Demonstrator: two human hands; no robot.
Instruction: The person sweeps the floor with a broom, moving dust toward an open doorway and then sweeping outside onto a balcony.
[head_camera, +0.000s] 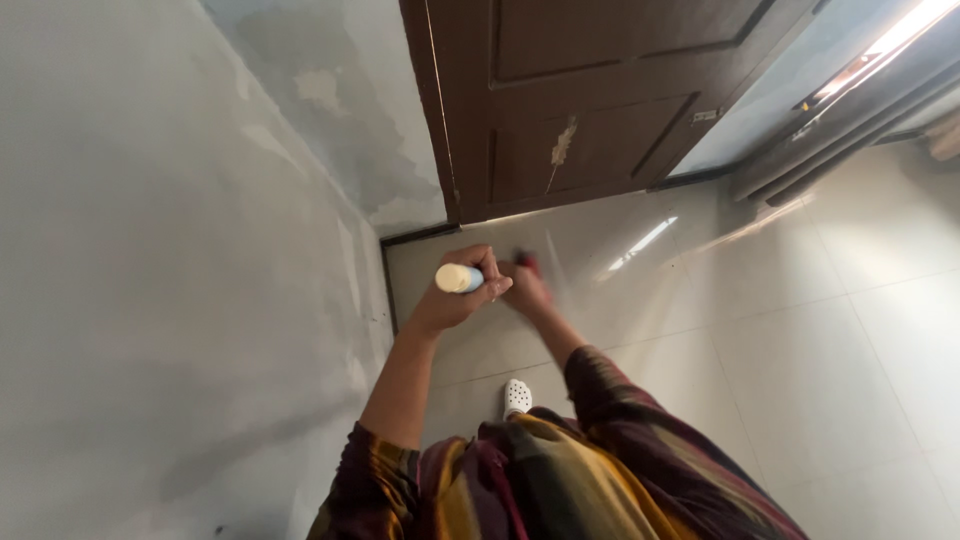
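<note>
Where tiled floor meets brown door, left hand grips pale handle; right hand blurred, grip unclear.

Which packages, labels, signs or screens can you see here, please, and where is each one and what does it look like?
Handle: a pale cream rounded end with a light blue band, gripped in the left hand, in front of the brown door.
Red thing: small and blurred, at the right hand; its kind cannot be told.
No labels, signs or screens show.

Pale cream, round-ended handle, end-on toward the camera, above the tiled floor.
</note>
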